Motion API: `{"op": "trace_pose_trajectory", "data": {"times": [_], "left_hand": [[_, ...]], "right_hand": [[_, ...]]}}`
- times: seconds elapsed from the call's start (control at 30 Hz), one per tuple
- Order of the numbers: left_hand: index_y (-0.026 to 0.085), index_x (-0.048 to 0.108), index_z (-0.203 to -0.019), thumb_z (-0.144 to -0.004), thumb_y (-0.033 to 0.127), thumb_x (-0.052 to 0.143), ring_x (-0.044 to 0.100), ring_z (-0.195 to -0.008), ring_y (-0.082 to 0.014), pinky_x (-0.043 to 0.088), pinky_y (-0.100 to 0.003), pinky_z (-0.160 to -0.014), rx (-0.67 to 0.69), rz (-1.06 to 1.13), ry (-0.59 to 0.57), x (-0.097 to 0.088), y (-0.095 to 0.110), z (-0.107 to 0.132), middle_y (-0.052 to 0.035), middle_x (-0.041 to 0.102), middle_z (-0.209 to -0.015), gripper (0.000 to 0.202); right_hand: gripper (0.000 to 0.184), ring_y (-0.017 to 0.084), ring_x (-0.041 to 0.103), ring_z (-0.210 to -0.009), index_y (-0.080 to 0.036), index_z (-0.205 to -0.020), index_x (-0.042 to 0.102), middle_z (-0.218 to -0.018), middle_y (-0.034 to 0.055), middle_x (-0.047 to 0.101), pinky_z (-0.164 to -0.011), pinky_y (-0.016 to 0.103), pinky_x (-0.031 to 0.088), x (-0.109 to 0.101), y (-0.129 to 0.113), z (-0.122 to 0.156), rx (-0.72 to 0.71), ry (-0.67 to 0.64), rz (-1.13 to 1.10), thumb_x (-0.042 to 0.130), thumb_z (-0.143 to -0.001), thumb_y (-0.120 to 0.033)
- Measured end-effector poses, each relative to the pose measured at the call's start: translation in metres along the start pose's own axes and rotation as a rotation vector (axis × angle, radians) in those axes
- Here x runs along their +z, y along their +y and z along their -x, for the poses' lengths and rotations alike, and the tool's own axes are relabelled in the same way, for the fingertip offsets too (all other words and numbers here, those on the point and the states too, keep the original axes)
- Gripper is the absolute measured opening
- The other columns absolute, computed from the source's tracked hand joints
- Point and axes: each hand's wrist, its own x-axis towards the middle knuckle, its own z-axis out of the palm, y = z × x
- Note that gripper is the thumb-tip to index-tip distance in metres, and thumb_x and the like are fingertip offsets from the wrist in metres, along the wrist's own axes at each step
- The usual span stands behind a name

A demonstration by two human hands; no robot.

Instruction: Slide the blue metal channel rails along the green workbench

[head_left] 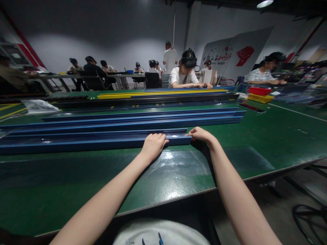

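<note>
A long blue channel-shaped strip (114,144) lies across the green table in front of me, its trough facing up. My left hand (154,145) is closed over its near wall, a short way in from the right end, fingers reaching into the trough. At that right end, my right hand (200,133) is closed in a pinch, fingertips at the strip's end; what sits between them is too small to make out. Beneath and in front of the strip, a clear plastic sheet (168,166) lies flat on the table.
More blue strips (153,123) lie parallel just beyond. Farther back are a yellow strip (117,96) and dark ones. Red (259,91) and yellow bins (259,98) stand at the right, near a flat dark device (252,108). A co-worker (186,73) sits across the table.
</note>
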Motion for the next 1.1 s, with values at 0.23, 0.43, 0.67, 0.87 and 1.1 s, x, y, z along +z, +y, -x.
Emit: {"op": "trace_pose_trajectory", "data": {"times": [0.23, 0.43, 0.67, 0.87, 1.1], "left_hand": [[0.015, 0.056, -0.091, -0.09, 0.034, 0.037, 0.057, -0.079, -0.0188, 0.033, -0.029, -0.064, -0.003, 0.04, -0.03, -0.002, 0.0, 0.001, -0.0073, 0.062, -0.085, 0.027], [0.015, 0.056, -0.091, -0.09, 0.036, 0.037, 0.057, -0.081, -0.0194, 0.034, -0.029, -0.065, -0.009, 0.049, -0.073, -0.005, -0.002, 0.0, -0.007, 0.062, -0.086, 0.028], [0.016, 0.056, -0.093, -0.089, 0.04, 0.036, 0.058, -0.084, -0.019, 0.038, -0.027, -0.068, -0.027, 0.066, -0.125, -0.01, -0.005, -0.003, -0.0057, 0.062, -0.089, 0.031], [0.017, 0.054, -0.092, -0.088, 0.041, 0.04, 0.059, -0.084, -0.018, 0.039, -0.025, -0.067, -0.058, 0.161, -0.157, -0.014, -0.011, -0.005, -0.0051, 0.062, -0.09, 0.029], [0.019, 0.05, -0.082, -0.081, 0.037, 0.053, 0.057, -0.076, -0.0166, 0.038, -0.024, -0.062, -0.091, 0.343, -0.129, -0.016, -0.017, -0.005, -0.0021, 0.061, -0.084, 0.018]], "right_hand": [[0.025, 0.008, 0.044, -0.044, -0.015, -0.048, 0.054, -0.041, -0.0024, 0.048, -0.052, 0.022, 0.035, 0.0, -0.005, 0.005, 0.016, 0.022, -0.04, 0.058, -0.07, -0.026], [0.027, 0.008, 0.043, -0.043, -0.015, -0.046, 0.053, -0.04, -0.0024, 0.047, -0.052, 0.022, 0.034, 0.0, -0.006, 0.005, 0.012, 0.044, -0.03, 0.059, -0.07, -0.027], [0.028, 0.007, 0.041, -0.043, -0.015, -0.046, 0.052, -0.04, -0.0037, 0.045, -0.051, 0.022, 0.033, 0.0, -0.003, 0.002, -0.009, 0.044, -0.039, 0.063, -0.065, -0.031], [0.031, 0.007, 0.042, -0.044, -0.015, -0.043, 0.051, -0.04, -0.0035, 0.046, -0.052, 0.022, 0.033, 0.0, -0.004, 0.003, -0.003, 0.06, -0.041, 0.063, -0.065, -0.033], [0.03, 0.007, 0.041, -0.044, -0.015, -0.044, 0.051, -0.04, -0.0036, 0.046, -0.052, 0.022, 0.033, -0.001, -0.004, 0.005, -0.011, 0.042, -0.063, 0.063, -0.065, -0.034]]}}
